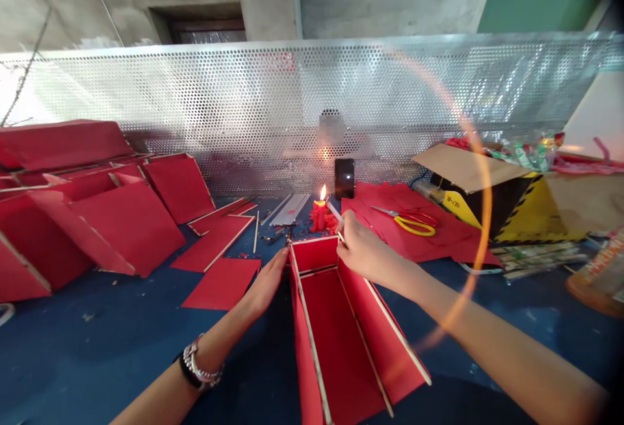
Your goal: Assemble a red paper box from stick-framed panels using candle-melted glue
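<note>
An open-topped red paper box (341, 321) with pale stick edges lies lengthwise before me. My left hand (266, 284) is stretched out flat along the far left side of the box, its fingertips at the far corner. My right hand (363, 248), closed, is at the far right corner and pinches a white glue stick (334, 211). The stick's tip points up and left, close beside the flame of a lit red candle (321, 215). Lumps of red wax lie around the candle's foot. My right palm is hidden from view.
Red paper boxes (121, 220) are stacked at the left, with flat red panels (223, 283) nearer. Scissors (414, 225) lie on red paper (448, 246) at the right. A phone (344, 178) stands behind the candle. A yellow-black box (511, 214) and a bottle (599, 275) are far right.
</note>
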The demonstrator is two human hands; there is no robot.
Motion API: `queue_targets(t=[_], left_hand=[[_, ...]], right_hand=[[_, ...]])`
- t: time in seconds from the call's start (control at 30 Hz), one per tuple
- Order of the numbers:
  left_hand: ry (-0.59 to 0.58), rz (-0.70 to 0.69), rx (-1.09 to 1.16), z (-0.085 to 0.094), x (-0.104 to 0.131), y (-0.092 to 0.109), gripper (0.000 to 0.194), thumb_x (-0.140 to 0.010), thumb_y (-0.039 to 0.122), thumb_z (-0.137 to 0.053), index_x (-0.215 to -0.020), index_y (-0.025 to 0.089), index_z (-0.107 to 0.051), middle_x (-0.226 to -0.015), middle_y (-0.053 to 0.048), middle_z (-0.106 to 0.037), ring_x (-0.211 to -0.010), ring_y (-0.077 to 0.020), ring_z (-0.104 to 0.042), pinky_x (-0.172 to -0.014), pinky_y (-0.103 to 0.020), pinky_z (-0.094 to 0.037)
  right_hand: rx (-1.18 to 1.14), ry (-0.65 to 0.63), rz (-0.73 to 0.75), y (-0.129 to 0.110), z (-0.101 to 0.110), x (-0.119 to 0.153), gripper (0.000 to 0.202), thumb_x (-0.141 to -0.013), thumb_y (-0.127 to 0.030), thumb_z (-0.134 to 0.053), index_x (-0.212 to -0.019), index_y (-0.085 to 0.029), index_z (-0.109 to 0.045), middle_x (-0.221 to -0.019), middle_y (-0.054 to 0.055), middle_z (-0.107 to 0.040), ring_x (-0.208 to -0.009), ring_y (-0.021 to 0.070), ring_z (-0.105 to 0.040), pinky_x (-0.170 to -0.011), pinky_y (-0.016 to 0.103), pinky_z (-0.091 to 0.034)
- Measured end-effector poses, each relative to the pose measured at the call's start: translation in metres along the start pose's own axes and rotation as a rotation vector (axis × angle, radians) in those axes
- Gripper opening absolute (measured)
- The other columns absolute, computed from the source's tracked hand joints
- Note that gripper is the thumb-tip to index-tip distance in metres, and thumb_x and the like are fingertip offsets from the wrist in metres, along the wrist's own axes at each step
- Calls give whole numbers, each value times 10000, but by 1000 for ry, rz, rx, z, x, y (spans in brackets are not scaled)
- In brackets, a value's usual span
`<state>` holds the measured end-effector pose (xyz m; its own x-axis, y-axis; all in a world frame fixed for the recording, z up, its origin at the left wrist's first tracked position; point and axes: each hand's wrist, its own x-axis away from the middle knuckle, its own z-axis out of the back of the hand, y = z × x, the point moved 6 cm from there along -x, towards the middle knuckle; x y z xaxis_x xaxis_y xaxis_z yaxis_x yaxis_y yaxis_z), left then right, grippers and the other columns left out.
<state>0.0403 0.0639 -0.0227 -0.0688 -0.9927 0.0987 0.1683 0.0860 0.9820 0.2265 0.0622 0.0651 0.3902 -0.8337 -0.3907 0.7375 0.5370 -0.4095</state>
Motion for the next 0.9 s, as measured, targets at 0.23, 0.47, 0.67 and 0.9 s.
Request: queue_targets(t=[0.23, 0.47, 0.67, 0.9], left_hand=[[41, -61, -223, 5, 7, 11, 631, -802, 643, -326, -1174, 201, -581, -1184, -53, -620, -1200, -290, -459, -1012, -385, -308], [87, -178, -505, 5, 11, 18, 530, -833, 572, -288, -890, 197, -659, -793, -81, -684, -907, -337, -588, -858, -419, -390], [92, -153, -368, 4, 5, 16, 396, -812, 502, -363, -911, 210, -613, -963, -56, -664, -1007, -281, -549, -914, -355, -363], [84, -51, -204, 3, 0, 14, 251, -751, 423, -453, -808, 201, -555, -764, -20, -643, -776, -223, -588, -706, -319, -437]], right_hand=[[11, -30, -27, -3, 5, 2, 216, -717, -117, -378, -924, -163, -334, -842, 96, -500, -717, 187, -524, -579, 293, -347], [9, -38, -29, -6, 8, 2, 202, -719, -112, -376, -893, -186, -304, -869, 90, -501, -748, 182, -517, -631, 299, -371], [-12, -12, -16, -4, 10, 3, 187, -718, -107, -368, -879, -184, -315, -844, 81, -490, -712, 166, -503, -608, 283, -363], [-22, 22, 5, 1, 8, 1, 197, -707, -109, -371, -895, -165, -353, -834, 91, -495, -708, 168, -492, -582, 275, -345]])
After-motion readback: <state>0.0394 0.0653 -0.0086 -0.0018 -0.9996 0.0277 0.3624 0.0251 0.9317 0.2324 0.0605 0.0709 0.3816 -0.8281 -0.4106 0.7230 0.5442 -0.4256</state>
